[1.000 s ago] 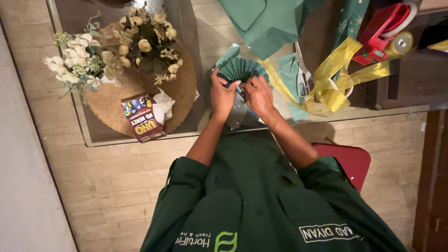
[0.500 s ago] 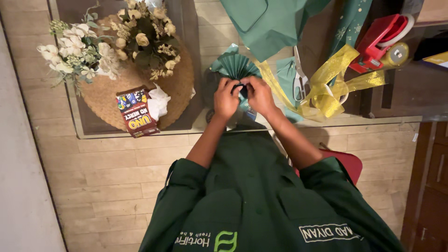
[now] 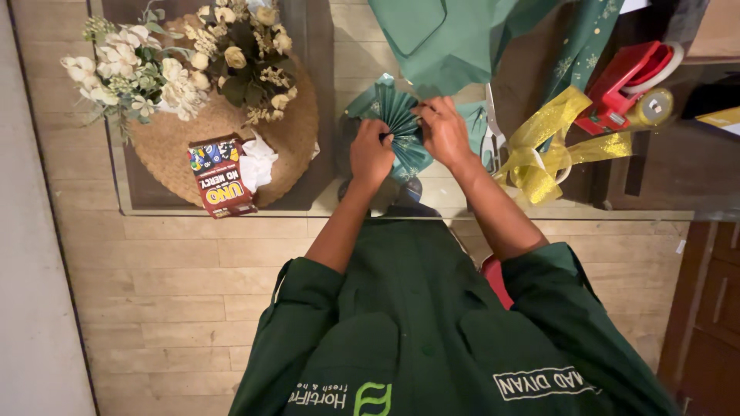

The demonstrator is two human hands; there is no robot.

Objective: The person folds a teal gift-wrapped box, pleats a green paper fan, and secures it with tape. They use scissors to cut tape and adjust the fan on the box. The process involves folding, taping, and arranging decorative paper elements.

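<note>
A pleated dark green paper fan point(image 3: 395, 123) is held over the glass table point(image 3: 324, 202). My left hand point(image 3: 371, 156) pinches its folded centre from below. My right hand point(image 3: 445, 129) grips the fan's right edge and spreads the pleats outward. Both forearms reach out of dark green sleeves. Part of the fan is hidden behind my fingers.
A woven round mat point(image 3: 181, 139) carries an artificial flower bunch point(image 3: 181, 62), a card game box point(image 3: 217, 176) and a crumpled white tissue point(image 3: 259, 160). Green wrapping paper point(image 3: 447, 38), scissors point(image 3: 492, 131), gold ribbon point(image 3: 551, 139) and a red tape dispenser point(image 3: 628, 77) lie to the right.
The fan went from half-open to pinched together, then open again. My right hand moved up and right along its edge, while my left hand stayed at the centre.
</note>
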